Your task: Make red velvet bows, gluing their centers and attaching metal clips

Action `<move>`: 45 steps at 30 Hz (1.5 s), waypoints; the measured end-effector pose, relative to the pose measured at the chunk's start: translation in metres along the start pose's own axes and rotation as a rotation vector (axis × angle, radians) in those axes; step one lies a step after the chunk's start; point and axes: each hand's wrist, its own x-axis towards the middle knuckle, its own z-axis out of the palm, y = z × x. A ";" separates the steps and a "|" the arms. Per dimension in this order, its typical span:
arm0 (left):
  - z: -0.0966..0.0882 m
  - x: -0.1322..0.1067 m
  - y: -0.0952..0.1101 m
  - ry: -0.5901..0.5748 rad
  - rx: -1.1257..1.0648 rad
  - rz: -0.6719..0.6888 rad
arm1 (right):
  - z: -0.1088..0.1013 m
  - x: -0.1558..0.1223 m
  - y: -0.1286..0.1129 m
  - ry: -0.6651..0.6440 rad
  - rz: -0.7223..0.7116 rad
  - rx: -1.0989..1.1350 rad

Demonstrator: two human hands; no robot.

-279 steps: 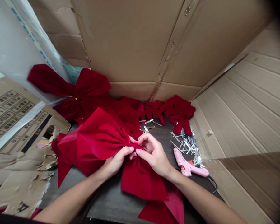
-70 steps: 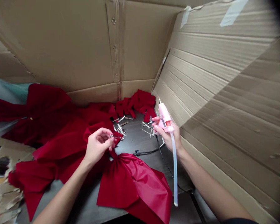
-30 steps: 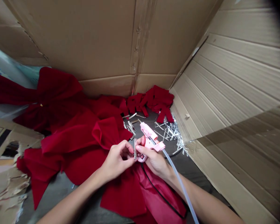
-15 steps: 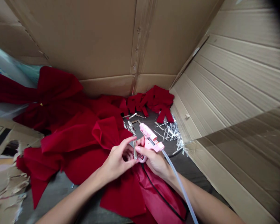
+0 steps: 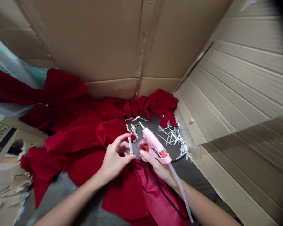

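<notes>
Large red velvet bows (image 5: pixel 77 135) are lying heaped across the dark bench (image 5: pixel 151 125), reaching under both hands. The left hand (image 5: pixel 114 158) is pinching a metal hair clip (image 5: pixel 130 146) upright between thumb and fingertips, near the raised nozzle of a pink hot glue gun (image 5: pixel 153 144), which the right hand (image 5: pixel 153 164) is gripping around its handle. Loose clips (image 5: pixel 172 136) are lying beyond it.

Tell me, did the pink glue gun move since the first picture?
Yes. The pink glue gun lay just below the silver clips; now the right hand holds it up, to the left of those clips.
</notes>
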 end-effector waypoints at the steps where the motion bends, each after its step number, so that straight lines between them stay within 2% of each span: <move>1: 0.000 0.000 0.001 0.024 -0.032 -0.002 | -0.002 -0.002 -0.001 0.001 -0.032 -0.074; 6: -0.001 -0.002 0.001 0.060 -0.062 0.026 | -0.007 -0.006 -0.007 -0.050 -0.320 -0.432; 12: -0.003 -0.003 0.002 0.083 0.041 0.092 | -0.002 -0.008 -0.016 -0.130 -0.459 -0.518; 23: -0.006 -0.003 0.003 0.087 0.062 0.124 | 0.001 -0.009 -0.013 -0.109 -0.546 -0.536; 31: -0.006 -0.004 0.005 0.088 0.101 0.144 | 0.005 -0.013 -0.013 -0.115 -0.539 -0.559; 38: -0.005 -0.004 0.005 0.099 0.118 0.150 | 0.002 -0.015 -0.007 -0.066 -0.524 -0.626; 45: -0.005 -0.005 0.006 0.100 0.136 0.163 | 0.004 -0.014 -0.010 -0.075 -0.565 -0.660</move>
